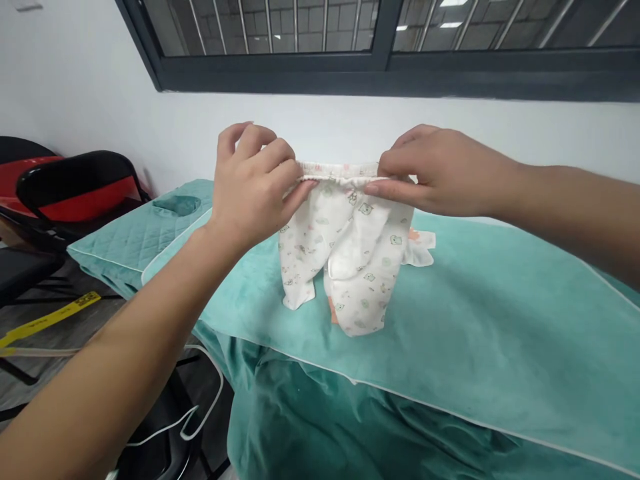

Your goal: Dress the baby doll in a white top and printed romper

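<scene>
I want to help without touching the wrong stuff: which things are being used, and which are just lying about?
Being used:
- printed pants, held by the left hand and right hand
- teal cover beneath
- perhaps the partly hidden white-and-orange cloth behind

Just lying about:
- black chair
- yellow strip
- white cord

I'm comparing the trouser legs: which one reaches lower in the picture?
The right trouser leg, nearer the right hand; it ends lower in the picture than the left trouser leg.
</scene>
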